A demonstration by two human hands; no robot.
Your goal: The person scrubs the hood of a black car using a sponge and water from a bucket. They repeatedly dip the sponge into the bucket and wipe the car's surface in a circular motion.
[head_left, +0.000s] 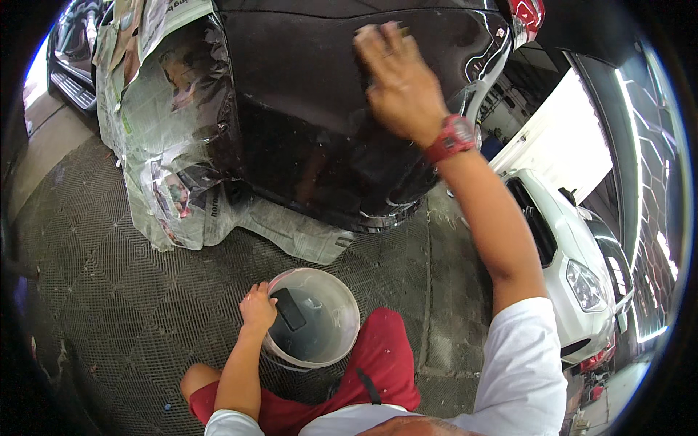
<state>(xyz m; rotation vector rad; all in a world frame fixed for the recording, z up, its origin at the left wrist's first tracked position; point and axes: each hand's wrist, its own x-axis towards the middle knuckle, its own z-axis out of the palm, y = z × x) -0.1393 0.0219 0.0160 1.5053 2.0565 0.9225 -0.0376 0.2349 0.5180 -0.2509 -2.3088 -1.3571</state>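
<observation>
The dark car panel (298, 73) is spanning the upper middle of the view. The right hand (406, 91) is lying against it, its fingers blurred; whether they are pressing on anything underneath, one cannot tell. Grit trapped there could end up scratching the surface. Nearer the person, the left hand (259, 308) is curling at the rim of a pale bucket (340, 298), beside a dark block (289, 311); which it is clamping is unclear. A loose hold could be letting the block slip into the liquid (314, 336).
</observation>
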